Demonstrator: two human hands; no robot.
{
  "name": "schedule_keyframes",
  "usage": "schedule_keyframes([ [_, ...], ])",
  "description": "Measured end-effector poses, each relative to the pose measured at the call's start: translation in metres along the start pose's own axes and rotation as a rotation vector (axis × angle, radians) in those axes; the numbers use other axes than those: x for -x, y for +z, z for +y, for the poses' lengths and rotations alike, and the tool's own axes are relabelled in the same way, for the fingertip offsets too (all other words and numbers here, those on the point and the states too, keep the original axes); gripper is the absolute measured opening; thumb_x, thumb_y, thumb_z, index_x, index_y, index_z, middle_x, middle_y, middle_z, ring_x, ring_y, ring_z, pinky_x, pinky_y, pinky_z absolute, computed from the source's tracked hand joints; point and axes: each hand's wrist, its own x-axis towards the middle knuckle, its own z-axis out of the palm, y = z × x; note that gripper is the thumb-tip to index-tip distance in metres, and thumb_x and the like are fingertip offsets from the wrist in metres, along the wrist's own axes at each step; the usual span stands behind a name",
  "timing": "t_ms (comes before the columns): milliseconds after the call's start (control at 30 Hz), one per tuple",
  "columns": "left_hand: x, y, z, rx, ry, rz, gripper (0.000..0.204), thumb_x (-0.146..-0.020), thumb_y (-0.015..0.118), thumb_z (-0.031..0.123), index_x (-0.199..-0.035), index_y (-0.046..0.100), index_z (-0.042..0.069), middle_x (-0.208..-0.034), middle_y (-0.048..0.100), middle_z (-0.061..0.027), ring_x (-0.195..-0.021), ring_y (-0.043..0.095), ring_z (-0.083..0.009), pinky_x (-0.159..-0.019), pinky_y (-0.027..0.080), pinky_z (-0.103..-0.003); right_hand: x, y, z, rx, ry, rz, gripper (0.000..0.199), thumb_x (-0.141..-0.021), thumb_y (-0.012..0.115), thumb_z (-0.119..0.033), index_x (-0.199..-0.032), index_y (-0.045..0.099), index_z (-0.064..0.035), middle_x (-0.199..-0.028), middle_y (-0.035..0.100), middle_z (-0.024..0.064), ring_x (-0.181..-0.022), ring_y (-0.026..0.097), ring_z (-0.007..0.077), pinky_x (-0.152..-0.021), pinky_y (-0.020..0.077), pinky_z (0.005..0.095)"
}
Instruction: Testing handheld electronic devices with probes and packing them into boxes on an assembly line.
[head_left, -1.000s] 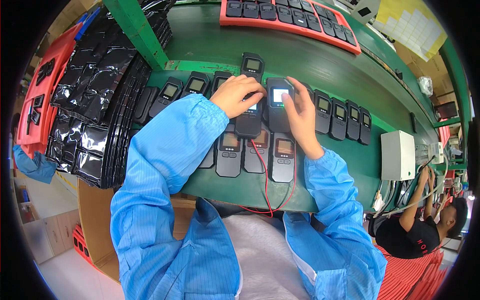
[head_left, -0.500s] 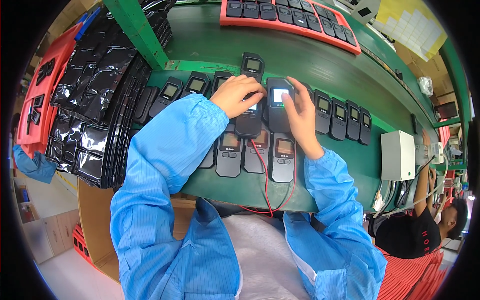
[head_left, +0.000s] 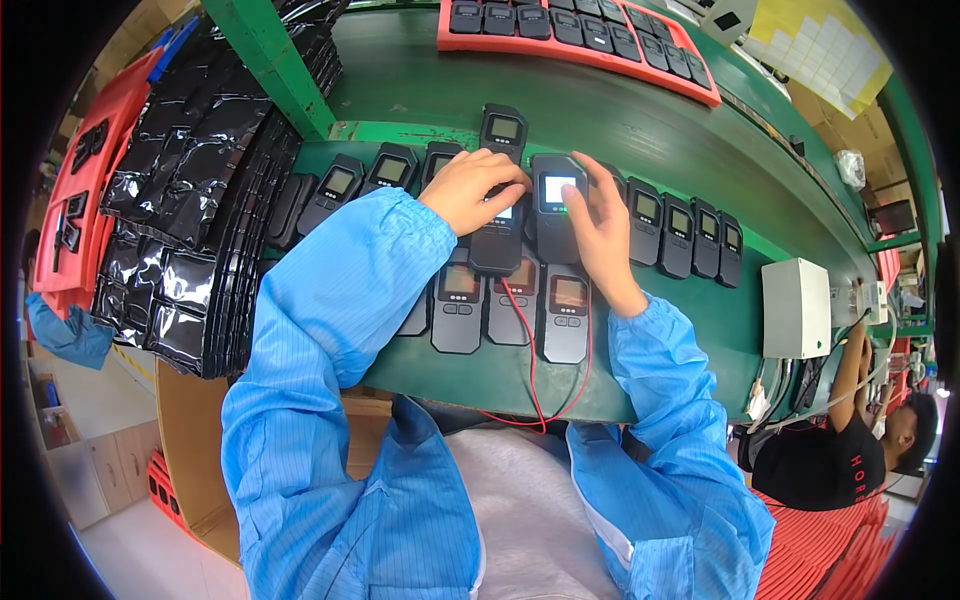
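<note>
Head view: two dark handheld devices with lit screens sit side by side at frame centre, one per hand. Left device (head_left: 496, 252) lies under the left hand (head_left: 470, 195); fingers curl over its upper part, thumb crosses above the screen, only a lit strip shows below the thumb. Lower body pokes out below the fingers. Firm grasp or just resting on it: cannot tell, fingertips partly hidden.

Right device (head_left: 553, 232) stands just left of the right hand (head_left: 604, 235). Thumb overlaps its face at the right side of the white screen, a small green light beside the thumb tip; other fingers spread, bent by the top right corner. Holding or only touching: cannot tell.

Below both, front-row devices (head_left: 458, 328) with reddish-tinted screens; red cable (head_left: 532, 375) drops past them to the lower bench edge. Behind the hands, more like units: single device (head_left: 503, 130) above centre, right-hand row (head_left: 677, 240), left-hand row (head_left: 340, 182). All on green bench (head_left: 700, 340).

Outward: red tray (head_left: 480, 43) of devices at upper frame, stacked glossy black trays (head_left: 180, 220) upper left, cardboard box (head_left: 195, 450) lower left, white box (head_left: 795, 310) at right, co-worker (head_left: 815, 468) in black shirt, lower right, arms raised.
</note>
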Motion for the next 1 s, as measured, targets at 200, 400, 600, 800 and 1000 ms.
schedule_keyframes([
  [200, -0.001, -0.002, 0.002, 0.0, 0.003, -0.011, 0.02, -0.095, 0.055, 0.024, -0.102, 0.07, 0.011, -0.097, 0.064, -0.0039, -0.098, 0.056, -0.0243, -0.089, 0.041, -0.039, 0.0, -0.002, 0.0, 0.034, -0.005, -0.007, 0.042, -0.096, 0.062, -0.017, -0.136, 0.05, -0.0065, -0.072, 0.059, -0.0025, -0.061, 0.044, 0.0014, -0.052, 0.0347, 0.02],
  [400, 0.0, -0.005, 0.003, 0.014, 0.022, -0.025, 0.019, -0.094, 0.057, 0.021, -0.102, 0.065, 0.006, -0.099, 0.062, -0.0075, -0.099, 0.056, -0.0264, -0.087, 0.04, -0.039, 0.001, -0.003, -0.005, -0.022, 0.087, -0.044, 0.043, -0.098, 0.059, -0.014, -0.138, 0.047, -0.0024, -0.111, 0.067, 0.0094, -0.102, 0.061, 0.0125, -0.087, 0.0471, 0.0256],
  [600, -0.001, -0.003, 0.0, 0.002, 0.021, -0.028, 0.02, -0.094, 0.057, 0.021, -0.103, 0.065, 0.005, -0.099, 0.062, -0.0082, -0.099, 0.056, -0.0269, -0.087, 0.041, -0.039, 0.002, -0.005, -0.005, -0.007, 0.114, -0.052, 0.044, -0.098, 0.059, -0.014, -0.137, 0.046, -0.0007, -0.112, 0.067, 0.0092, -0.103, 0.06, 0.0123, -0.089, 0.0469, 0.026],
  [800, -0.001, -0.001, -0.001, 0.003, 0.041, 0.006, 0.02, -0.094, 0.057, 0.02, -0.104, 0.065, 0.005, -0.1, 0.063, -0.0081, -0.099, 0.057, -0.0268, -0.087, 0.041, -0.039, -0.001, -0.007, -0.005, -0.081, 0.216, -0.125, 0.044, -0.099, 0.058, -0.019, -0.136, 0.047, 0.0021, -0.117, 0.065, 0.0106, -0.106, 0.059, 0.0115, -0.091, 0.045, 0.0244],
  [1000, -0.002, -0.003, 0.001, 0.004, 0.001, -0.034, 0.019, -0.094, 0.056, 0.02, -0.104, 0.067, 0.008, -0.1, 0.063, -0.0075, -0.1, 0.057, -0.0267, -0.089, 0.041, -0.038, -0.001, -0.014, -0.012, -0.12, 0.186, 0.004, 0.047, -0.103, 0.048, -0.035, -0.131, 0.049, 0.0039, -0.116, 0.062, 0.0097, -0.105, 0.055, 0.0115, -0.092, 0.0422, 0.0255],
])
